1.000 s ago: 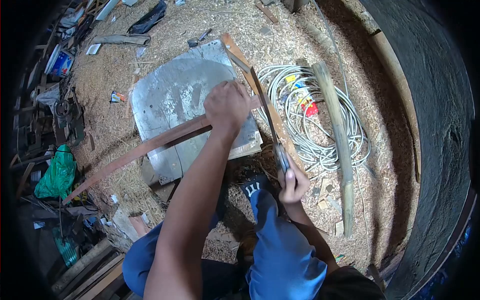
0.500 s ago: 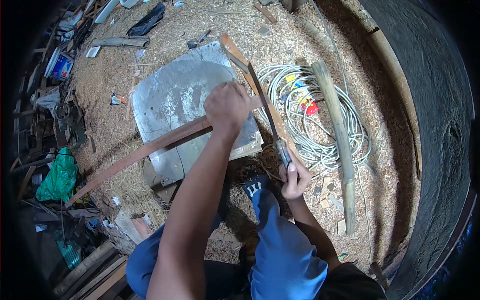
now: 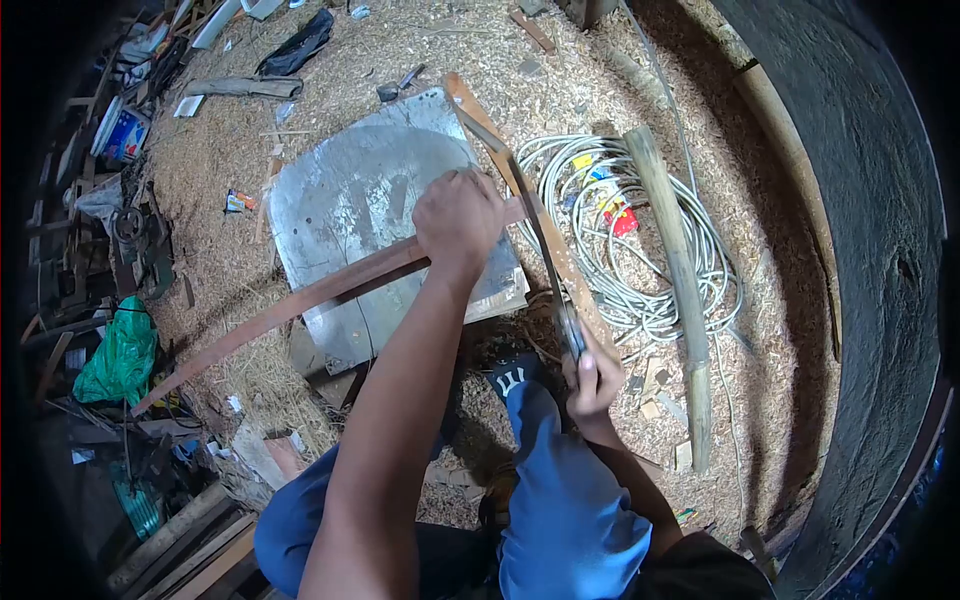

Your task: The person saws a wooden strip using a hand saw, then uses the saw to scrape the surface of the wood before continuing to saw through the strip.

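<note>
A long reddish wooden strip (image 3: 345,277) lies across a worn metal-topped board (image 3: 330,190), its far left end reaching past the board's edge. My left hand (image 3: 460,215) is closed over the strip near its right end and presses it on the board. In my right hand (image 3: 597,380) is the handle of a hand saw (image 3: 545,245), held low and to the right. Its narrow dark blade crosses the strip just right of my left hand. An orange-brown plank (image 3: 575,275) runs alongside, beneath the blade.
Coiled pale cable (image 3: 560,165) and a round wooden pole (image 3: 670,235) lie on the shavings to the right. My shoe (image 3: 512,375) is below the board. A green plastic bag (image 3: 120,350) sits among scrap at left, and a dark beam (image 3: 880,250) borders the right.
My right hand has drawn the hand saw a short way back toward me, along its length. My left hand stays on the wooden strip; the whole view has shifted slightly.
</note>
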Available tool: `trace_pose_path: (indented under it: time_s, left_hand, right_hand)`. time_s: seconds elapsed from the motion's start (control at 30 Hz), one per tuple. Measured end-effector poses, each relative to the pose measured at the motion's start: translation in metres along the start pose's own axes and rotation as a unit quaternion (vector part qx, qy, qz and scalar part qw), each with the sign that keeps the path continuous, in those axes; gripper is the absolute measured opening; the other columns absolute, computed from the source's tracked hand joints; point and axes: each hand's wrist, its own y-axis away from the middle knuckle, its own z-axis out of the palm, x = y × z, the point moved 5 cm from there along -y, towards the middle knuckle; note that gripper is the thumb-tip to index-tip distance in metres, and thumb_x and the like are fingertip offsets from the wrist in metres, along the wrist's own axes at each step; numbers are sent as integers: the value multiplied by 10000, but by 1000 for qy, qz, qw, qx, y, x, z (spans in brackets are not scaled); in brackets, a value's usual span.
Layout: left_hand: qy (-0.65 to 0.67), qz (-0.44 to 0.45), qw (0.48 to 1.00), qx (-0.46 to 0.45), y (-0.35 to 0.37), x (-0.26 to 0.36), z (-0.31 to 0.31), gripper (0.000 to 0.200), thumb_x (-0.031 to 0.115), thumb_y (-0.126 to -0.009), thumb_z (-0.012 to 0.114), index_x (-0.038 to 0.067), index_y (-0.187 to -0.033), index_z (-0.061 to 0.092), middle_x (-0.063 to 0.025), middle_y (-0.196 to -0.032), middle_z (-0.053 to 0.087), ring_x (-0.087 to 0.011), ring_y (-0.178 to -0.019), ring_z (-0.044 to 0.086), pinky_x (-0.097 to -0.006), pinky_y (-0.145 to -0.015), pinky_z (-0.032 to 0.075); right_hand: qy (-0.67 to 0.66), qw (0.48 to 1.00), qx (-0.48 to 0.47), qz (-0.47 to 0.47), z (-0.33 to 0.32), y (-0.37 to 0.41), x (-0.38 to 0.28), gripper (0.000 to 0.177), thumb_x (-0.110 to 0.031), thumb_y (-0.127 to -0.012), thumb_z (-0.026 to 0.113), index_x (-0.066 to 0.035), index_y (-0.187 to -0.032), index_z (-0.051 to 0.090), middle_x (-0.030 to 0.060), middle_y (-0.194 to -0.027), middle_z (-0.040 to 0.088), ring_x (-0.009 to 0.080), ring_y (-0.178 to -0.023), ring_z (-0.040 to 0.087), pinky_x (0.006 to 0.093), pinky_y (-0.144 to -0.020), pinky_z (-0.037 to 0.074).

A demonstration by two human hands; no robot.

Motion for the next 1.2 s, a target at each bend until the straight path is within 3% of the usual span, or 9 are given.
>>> trace_pose_path:
  time_s: [0.13,0.37,0.57,0.7,0.77,0.87,0.97,1.1,1.2]
  left_hand:
    - [16,-13,1000,-11,-3,-2,2,373,288,-952,553,24,-756,728,-227,-796,706,-427,-738,696,-507,-730,560]
    - [-10,-6,1000,-13,-1,-5,9,356,279,-945,553,43,-751,736,-211,-822,713,-420,-758,698,-498,-738,562]
    - [2,-27,999,-31,-1,-3,5,368,297,-947,546,38,-765,735,-206,-832,716,-419,-768,701,-509,-733,560]
    - [-1,-5,1000,-28,0,-4,9,325,253,-933,560,24,-781,734,-185,-855,727,-391,-786,711,-482,-739,571]
    - [-14,-1,999,-32,-1,-3,7,314,246,-930,565,30,-779,737,-190,-854,726,-387,-777,712,-475,-736,573]
    - [20,-7,1000,-15,-1,-4,8,377,298,-955,545,31,-771,736,-214,-820,708,-420,-760,700,-509,-734,560]
    - [26,-2,1000,-16,-1,-4,8,383,303,-957,539,30,-780,741,-215,-815,707,-417,-764,702,-511,-740,559]
    - [21,6,1000,-20,-1,-3,8,379,299,-957,541,32,-776,740,-213,-821,711,-420,-765,701,-510,-746,559]
    - [1,-13,1000,-14,-1,-2,7,380,296,-957,538,33,-771,740,-215,-833,716,-426,-763,699,-506,-752,559]
  right_hand:
    - [-5,1000,10,-12,-12,23,-19,477,-186,-1017,458,116,-1362,590,-22,-607,518,42,-508,409,227,-492,305]
    - [-35,999,-10,7,3,-16,0,473,-196,-1033,458,112,-1368,587,-5,-627,545,36,-505,407,245,-473,289]
    - [1,1000,-14,-1,-19,23,-15,488,-225,-1050,441,96,-1392,574,-3,-618,532,42,-488,386,245,-470,285]
    - [0,1000,-8,4,5,-18,-4,503,-243,-1053,427,107,-1381,577,-5,-616,533,44,-482,383,246,-467,288]
    - [19,1000,0,11,9,-18,5,698,-481,-1072,354,107,-1374,581,-10,-582,487,65,-475,372,246,-467,277]
    - [-20,1000,-18,9,-10,13,-10,679,-437,-1075,302,103,-1382,574,8,-605,529,46,-475,397,235,-458,286]
    - [-73,997,21,30,-15,28,2,846,-612,-1048,238,86,-1384,580,32,-618,533,76,-473,426,253,-457,306]
    - [-42,998,-8,35,-1,-12,15,903,-670,-1028,195,54,-1395,590,35,-635,543,89,-492,449,256,-466,316]
    - [-25,999,-18,37,-9,0,18,909,-677,-1024,197,51,-1410,581,33,-632,537,91,-503,457,261,-468,313]
